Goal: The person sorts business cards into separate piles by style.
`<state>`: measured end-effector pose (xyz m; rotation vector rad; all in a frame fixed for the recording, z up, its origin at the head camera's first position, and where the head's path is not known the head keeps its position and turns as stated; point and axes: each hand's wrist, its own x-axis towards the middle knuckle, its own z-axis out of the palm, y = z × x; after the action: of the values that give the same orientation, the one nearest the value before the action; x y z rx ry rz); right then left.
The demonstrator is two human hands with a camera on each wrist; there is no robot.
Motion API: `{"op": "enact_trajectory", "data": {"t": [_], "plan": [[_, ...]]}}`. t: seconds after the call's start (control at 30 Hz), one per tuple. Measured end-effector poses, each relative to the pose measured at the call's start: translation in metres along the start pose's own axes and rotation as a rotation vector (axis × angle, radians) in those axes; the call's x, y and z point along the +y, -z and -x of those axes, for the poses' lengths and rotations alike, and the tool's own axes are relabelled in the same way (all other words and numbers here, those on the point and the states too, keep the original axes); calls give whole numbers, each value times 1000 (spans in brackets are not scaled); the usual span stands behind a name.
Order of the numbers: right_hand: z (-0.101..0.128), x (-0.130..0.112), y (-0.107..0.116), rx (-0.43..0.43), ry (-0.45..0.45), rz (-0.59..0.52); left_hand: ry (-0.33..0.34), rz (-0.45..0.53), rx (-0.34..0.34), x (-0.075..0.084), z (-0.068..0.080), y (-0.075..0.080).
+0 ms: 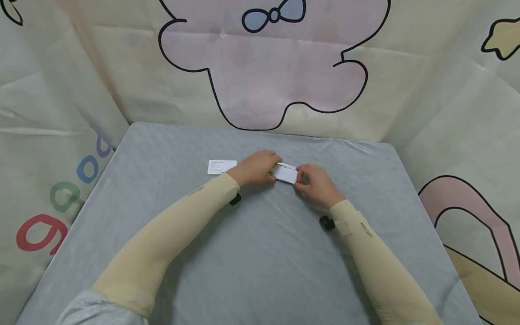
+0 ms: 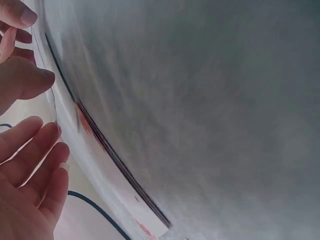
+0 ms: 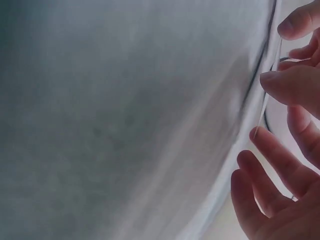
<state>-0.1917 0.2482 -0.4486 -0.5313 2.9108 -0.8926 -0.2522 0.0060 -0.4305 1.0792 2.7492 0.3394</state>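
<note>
Between my two hands is a thin white card [image 1: 285, 174] with faint print on its face and along its edges. My left hand [image 1: 256, 168] pinches its left end, and the fingers cover that part. At the opposite end, my right hand [image 1: 317, 184] grips the card between thumb and fingertips. Both wrist views show the card edge-on as a thin line between thumb and fingers. Just left of my left hand, a white printed card [image 1: 222, 167] lies flat on the table. In the left wrist view, a low stack of cards [image 2: 130, 175] shows its layered edge.
A grey cloth covers the table [image 1: 260, 253]. Cream curtains [image 1: 455, 113] with cartoon drawings hang close behind it and along both sides. A small black wrist camera [image 1: 327, 223] sits under my right wrist, and another [image 1: 235, 199] under my left.
</note>
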Motion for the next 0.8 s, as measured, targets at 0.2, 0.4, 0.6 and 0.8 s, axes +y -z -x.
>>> {"op": "enact_trajectory", "data": {"t": [0.2, 0.4, 0.6, 0.8], "plan": [[-12, 9, -1, 21, -33, -22, 3, 17, -9, -7, -16, 3], [-16, 9, -1, 11, -48, -25, 25, 28, -38, -10, -19, 2], [-18, 10, 0, 6, -51, -11, 24, 49, -35, -8, -17, 2], [-20, 11, 0, -9, -50, -13, 46, 71, -40, -9, -13, 1]]}}
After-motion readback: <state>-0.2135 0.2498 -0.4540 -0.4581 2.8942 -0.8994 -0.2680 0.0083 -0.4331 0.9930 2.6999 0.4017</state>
